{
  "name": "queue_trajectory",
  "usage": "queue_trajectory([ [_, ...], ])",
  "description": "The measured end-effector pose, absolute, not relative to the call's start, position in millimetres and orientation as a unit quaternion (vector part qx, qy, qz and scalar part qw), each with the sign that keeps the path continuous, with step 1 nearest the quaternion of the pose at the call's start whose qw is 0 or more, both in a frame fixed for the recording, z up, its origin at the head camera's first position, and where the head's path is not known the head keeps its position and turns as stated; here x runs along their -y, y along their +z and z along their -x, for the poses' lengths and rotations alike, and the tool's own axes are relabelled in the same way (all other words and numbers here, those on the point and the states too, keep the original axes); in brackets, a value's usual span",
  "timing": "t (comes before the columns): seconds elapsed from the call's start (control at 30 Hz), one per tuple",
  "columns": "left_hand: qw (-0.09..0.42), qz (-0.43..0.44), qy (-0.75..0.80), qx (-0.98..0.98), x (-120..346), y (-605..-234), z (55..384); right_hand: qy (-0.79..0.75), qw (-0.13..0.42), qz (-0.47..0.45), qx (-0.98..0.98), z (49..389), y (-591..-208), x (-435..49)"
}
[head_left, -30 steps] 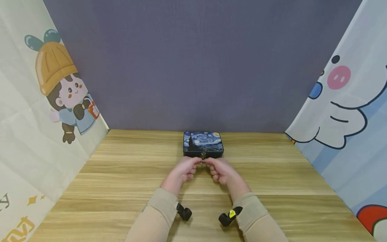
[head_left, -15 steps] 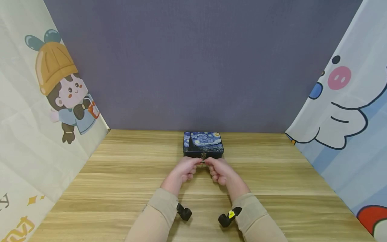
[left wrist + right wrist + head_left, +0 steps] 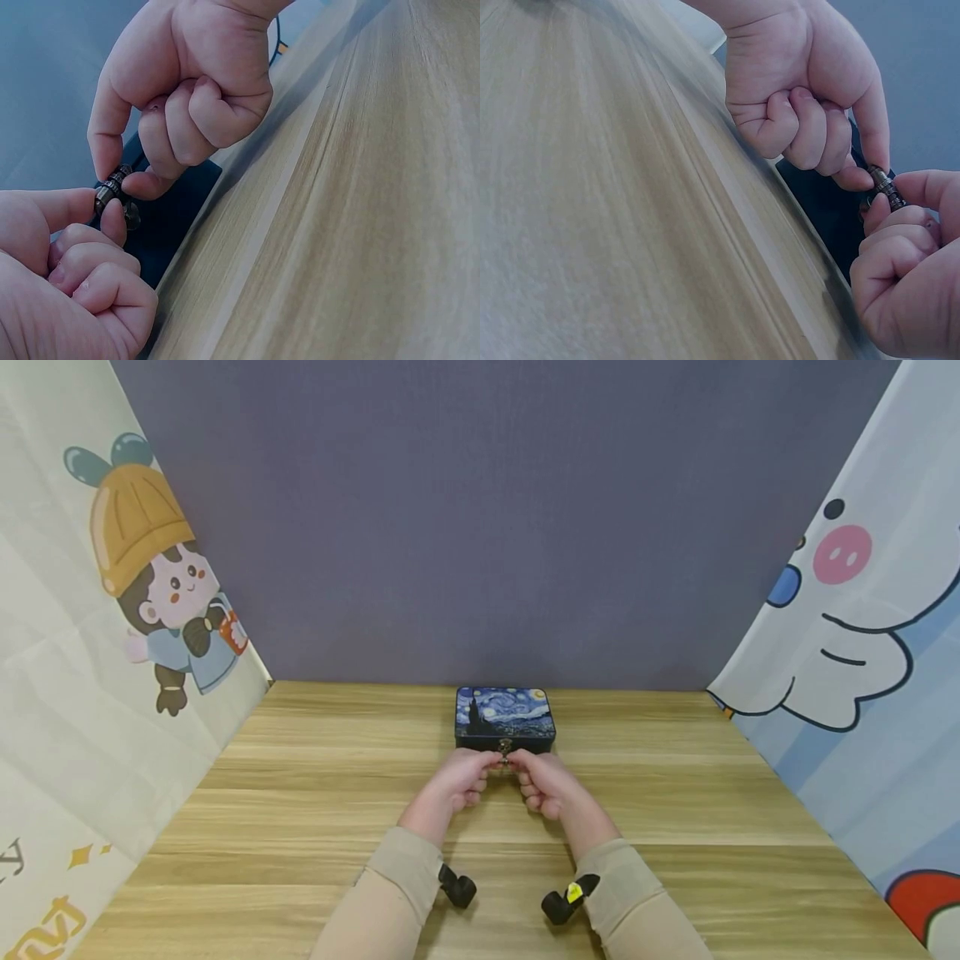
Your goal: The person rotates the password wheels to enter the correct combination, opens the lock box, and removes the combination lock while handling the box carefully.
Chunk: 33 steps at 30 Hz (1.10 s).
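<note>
Partly, both pinching hands [image 3: 463, 775] [image 3: 548, 782] hide the lock [image 3: 109, 189] — details indistinct.

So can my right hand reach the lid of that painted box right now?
Likely yes: the lid lies uncovered just beyond the right hand, though that hand would probably first release the small ringed metal cylinder it pinches.

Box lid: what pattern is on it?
The box lid shows a blue, swirling Starry Night print with yellow spots, clearest in the head view.
</note>
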<state>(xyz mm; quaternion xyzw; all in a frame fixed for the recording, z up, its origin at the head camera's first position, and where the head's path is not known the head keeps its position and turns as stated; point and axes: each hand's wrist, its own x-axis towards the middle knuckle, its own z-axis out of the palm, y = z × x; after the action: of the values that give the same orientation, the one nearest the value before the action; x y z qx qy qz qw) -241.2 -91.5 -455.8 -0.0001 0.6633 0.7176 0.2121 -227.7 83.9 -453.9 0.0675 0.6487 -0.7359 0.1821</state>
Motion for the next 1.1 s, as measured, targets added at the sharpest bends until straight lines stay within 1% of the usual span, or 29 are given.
queue_trajectory([
  [0.2,0.213,0.004,0.723,-0.658,91,-455,241,-0.739,0.184,-0.07,-0.644,227,-453,-84],
  [0.53,0.2,0.011,0.73,-0.653,90,-455,241,-0.745,0.187,-0.067,-0.637,226,-451,-83],
  [0.8,0.194,0.021,0.735,-0.649,90,-456,242,-0.749,0.199,-0.062,-0.629,227,-448,-88],
  [1.1,0.199,0.024,0.745,-0.637,88,-457,244,-0.764,0.195,-0.083,-0.609,227,-442,-95],
])
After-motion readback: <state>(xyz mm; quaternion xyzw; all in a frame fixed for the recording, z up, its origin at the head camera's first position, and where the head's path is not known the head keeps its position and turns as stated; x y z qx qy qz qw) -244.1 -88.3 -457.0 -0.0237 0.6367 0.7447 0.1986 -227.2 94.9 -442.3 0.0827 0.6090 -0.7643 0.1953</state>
